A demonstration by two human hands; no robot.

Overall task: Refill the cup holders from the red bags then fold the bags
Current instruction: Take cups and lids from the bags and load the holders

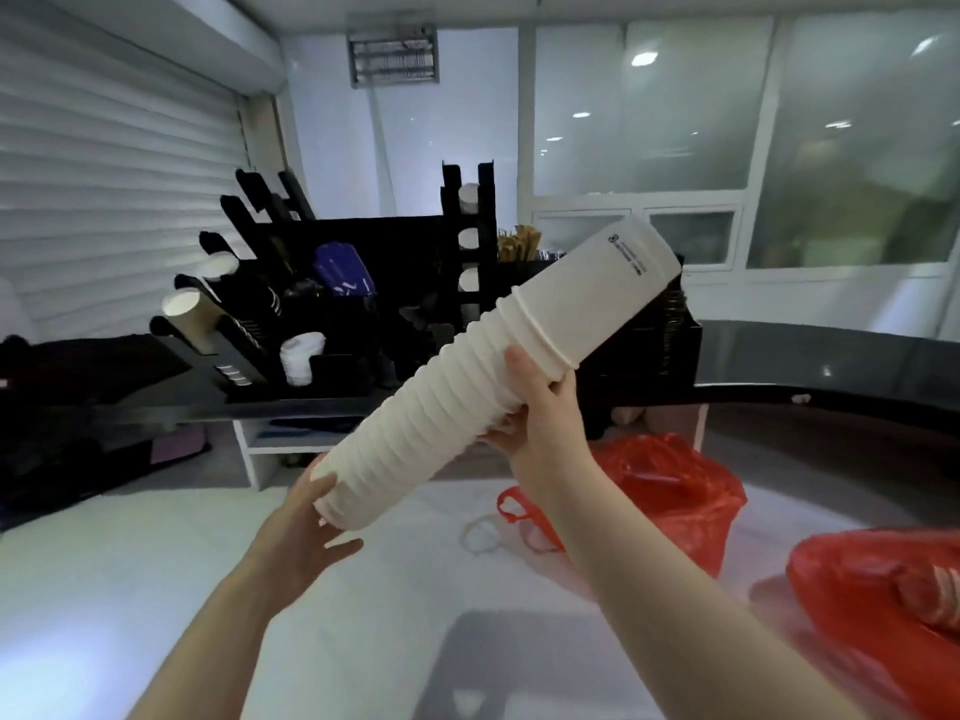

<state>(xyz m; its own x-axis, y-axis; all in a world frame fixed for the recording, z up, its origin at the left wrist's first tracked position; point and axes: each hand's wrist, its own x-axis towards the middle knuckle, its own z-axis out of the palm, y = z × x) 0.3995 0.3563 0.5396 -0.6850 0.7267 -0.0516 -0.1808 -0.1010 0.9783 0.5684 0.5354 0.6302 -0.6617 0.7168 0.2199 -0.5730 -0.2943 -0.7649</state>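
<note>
Counter [130,574] space takes up the whole near half of the view, pale and mostly bare, with a darker raised ledge [831,356] curving along its far edge. On that ledge, toward the far left, sits the black cup holder rack [332,304], slanted chutes on its left side with a couple of brown and white cups poking out, and an upright column on its right with a few white cups showing. Two red bags are parked by the counter's right edge: one [675,485] standing open mid-right, another [883,589] slumped at the near right corner with something ribbed inside.

The stack of white cups [467,397] is up in the air between person and rack, long axis running diagonally, low end near-left, closed end up and to the far right. The right hand [540,423] is wrapped firmly around the middle of it; the left hand [306,517] is spread open, cupping the low end from underneath. So hands apart, one per zone of the stack.

The rack lies ahead and left of the stack, so the left hand is the closer one. Probably the stack needs swinging so its axis lines up with a chute before it slides in. Bags aren't folded yet.
</note>
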